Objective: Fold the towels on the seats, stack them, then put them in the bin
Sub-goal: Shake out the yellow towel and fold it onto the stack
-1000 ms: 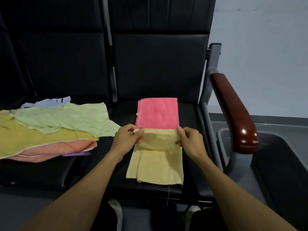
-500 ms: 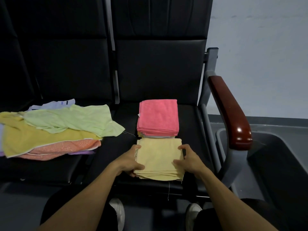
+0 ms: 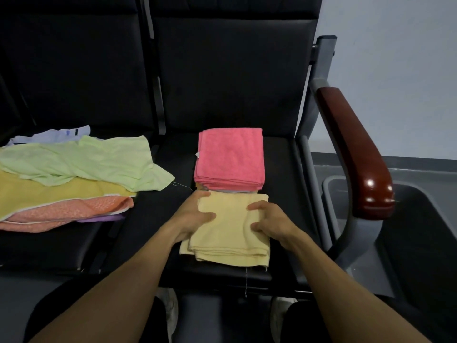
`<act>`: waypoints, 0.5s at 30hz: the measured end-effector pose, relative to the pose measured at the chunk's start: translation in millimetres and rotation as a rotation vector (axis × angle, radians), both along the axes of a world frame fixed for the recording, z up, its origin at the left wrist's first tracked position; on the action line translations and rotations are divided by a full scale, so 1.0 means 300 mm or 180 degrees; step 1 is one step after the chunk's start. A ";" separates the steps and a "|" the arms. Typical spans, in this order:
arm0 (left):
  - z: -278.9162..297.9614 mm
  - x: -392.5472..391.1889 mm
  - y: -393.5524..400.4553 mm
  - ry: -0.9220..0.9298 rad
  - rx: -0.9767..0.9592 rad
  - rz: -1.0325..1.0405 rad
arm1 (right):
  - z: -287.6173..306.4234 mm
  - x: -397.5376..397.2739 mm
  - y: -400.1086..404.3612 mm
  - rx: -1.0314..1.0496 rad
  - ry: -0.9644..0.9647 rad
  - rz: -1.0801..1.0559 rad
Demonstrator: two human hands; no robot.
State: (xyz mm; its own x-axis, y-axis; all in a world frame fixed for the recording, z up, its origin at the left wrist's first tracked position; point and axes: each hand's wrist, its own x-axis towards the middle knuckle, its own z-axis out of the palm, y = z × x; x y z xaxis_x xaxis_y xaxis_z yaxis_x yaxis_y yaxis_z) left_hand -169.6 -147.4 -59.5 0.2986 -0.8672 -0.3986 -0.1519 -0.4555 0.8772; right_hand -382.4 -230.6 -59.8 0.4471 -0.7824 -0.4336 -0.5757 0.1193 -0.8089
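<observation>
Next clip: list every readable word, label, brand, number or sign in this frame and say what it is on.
None can be read.
Small white tag on the left edge of the pink folded towel: too small to read.
Dark marks on the pale lavender cloth at the back of the unfolded pile: blurred, unreadable.

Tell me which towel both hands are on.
The pale yellow towel, folded at the seat's front edge; the pink one behind it is untouched.

Probably a waiting room: linked black seats [image 3: 222, 82], wooden armrest [image 3: 353, 149].
</observation>
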 end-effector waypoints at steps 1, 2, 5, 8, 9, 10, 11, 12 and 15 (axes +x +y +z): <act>-0.007 -0.004 -0.002 -0.0172 0.0053 -0.0112 | -0.001 0.000 -0.001 0.0049 0.0016 0.0032; -0.015 -0.006 -0.003 -0.0431 0.0100 -0.0248 | -0.001 0.000 0.000 0.0047 0.0029 0.0058; -0.021 -0.010 -0.006 -0.1035 0.0217 -0.0589 | 0.006 -0.004 0.009 -0.0115 0.0328 0.0384; -0.027 -0.024 -0.004 -0.1215 0.0324 -0.0537 | 0.000 -0.010 0.019 -0.0424 0.0647 0.0611; -0.026 -0.032 0.000 -0.1490 0.0280 -0.0427 | 0.001 -0.009 0.022 -0.0538 0.0686 0.0505; -0.027 -0.040 0.001 -0.1957 0.0179 -0.0332 | 0.003 -0.007 0.025 -0.0785 0.0787 0.0352; -0.032 -0.049 0.003 -0.2493 -0.0029 -0.0254 | 0.005 0.000 0.031 -0.1251 0.1006 0.0226; -0.036 -0.060 0.005 -0.2908 -0.0297 -0.0235 | 0.005 0.011 0.039 -0.1832 0.1265 0.0189; -0.066 -0.088 0.010 -0.2965 -0.0536 -0.0765 | -0.021 0.061 0.079 -0.2615 0.1555 0.0738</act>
State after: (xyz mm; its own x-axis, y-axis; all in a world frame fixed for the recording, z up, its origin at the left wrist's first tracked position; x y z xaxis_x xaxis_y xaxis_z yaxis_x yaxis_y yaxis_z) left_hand -196.0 -144.5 -79.5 0.2392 -0.9701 0.0421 -0.8897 -0.2016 0.4096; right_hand -364.1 -206.9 -66.0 0.5439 -0.8387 0.0281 -0.8070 -0.5320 -0.2563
